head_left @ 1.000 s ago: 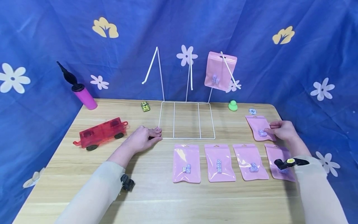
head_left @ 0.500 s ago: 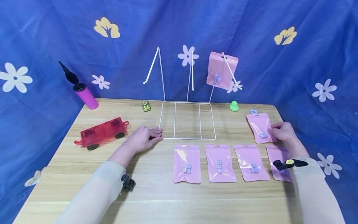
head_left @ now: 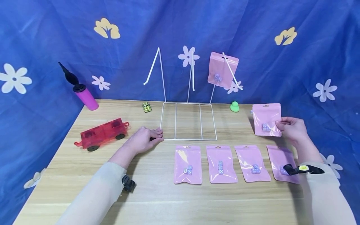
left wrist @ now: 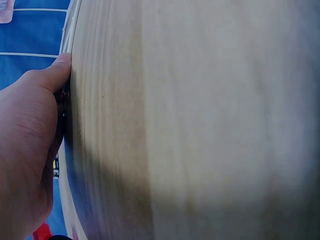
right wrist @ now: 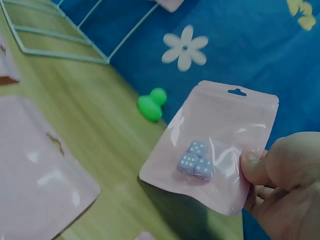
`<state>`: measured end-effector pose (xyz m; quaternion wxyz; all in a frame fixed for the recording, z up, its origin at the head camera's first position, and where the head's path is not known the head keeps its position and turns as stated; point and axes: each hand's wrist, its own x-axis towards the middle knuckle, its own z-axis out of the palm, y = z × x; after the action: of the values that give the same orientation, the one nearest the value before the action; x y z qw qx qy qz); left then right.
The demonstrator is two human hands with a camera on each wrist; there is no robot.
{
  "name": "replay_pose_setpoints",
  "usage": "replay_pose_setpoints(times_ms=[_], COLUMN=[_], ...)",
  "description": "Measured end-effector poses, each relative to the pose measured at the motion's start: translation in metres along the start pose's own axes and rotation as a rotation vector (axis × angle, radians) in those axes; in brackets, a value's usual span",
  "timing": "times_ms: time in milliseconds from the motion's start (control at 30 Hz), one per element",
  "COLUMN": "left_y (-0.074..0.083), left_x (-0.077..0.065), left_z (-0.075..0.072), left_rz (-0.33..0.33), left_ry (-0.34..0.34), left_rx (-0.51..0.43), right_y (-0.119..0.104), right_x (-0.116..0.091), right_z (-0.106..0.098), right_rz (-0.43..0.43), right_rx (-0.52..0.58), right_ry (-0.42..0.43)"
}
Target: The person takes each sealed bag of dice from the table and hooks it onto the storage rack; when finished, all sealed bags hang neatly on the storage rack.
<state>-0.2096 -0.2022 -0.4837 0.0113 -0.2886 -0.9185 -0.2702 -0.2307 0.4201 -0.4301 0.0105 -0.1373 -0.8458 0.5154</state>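
Observation:
My right hand [head_left: 293,129] pinches the right edge of a pink zip bag [right wrist: 215,107] between thumb and fingers. The bag stands raised over the right of the table, its hang hole at the top and three pale purple dice [right wrist: 195,161] showing low inside. At the front left corner of a white wire display rack [head_left: 187,139], my left hand [head_left: 143,139] holds the frame, thumb and fingers at the wire. Another pink bag [head_left: 222,64] hangs from the rack's right hook. Several more pink bags [head_left: 188,156] of dice lie in a row on the table.
Left of the rack are a red toy wagon [head_left: 104,132], a magenta balloon pump [head_left: 86,98] and a small yellow toy car [head_left: 146,107]. A green toy duck [head_left: 234,107] sits by the back edge. The blue flowered curtain [head_left: 135,28] hangs behind.
My right hand has lifted the pink bag off the table and turned it more upright, covering most of the small round chip behind. My left hand has stayed at the rack corner.

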Motion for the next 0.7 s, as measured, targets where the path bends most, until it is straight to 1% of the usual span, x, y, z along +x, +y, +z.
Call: replay_pose_setpoints(times_ms=[67,167,267,400,600,700], left_y=[0.0,0.0,0.001,0.001,-0.001,-0.001], left_x=[0.0,0.0,0.0,0.0,0.0,0.0], left_z=[0.0,0.0,0.0,0.0,0.001,0.001], left_rz=[0.003,0.004,0.006,0.012,0.009,0.006], left_ry=[0.0,-0.003,-0.007,-0.008,0.002,0.003], left_rx=[-0.001,0.001,0.003,0.006,0.006,0.008], right_y=[-0.006,-0.014,-0.021,-0.034,-0.059,-0.071], right_x=[-0.005,-0.013,-0.021,-0.033,-0.053,-0.062], right_z=[-0.002,-0.004,-0.005,-0.006,-0.004,-0.003], right_rz=[-0.003,-0.029,-0.052,-0.08,-0.189,-0.224], right_rx=[0.101,0.301,0.454,0.53,0.667,0.686], right_ry=[0.011,0.02,0.032,0.048,0.026,0.016])
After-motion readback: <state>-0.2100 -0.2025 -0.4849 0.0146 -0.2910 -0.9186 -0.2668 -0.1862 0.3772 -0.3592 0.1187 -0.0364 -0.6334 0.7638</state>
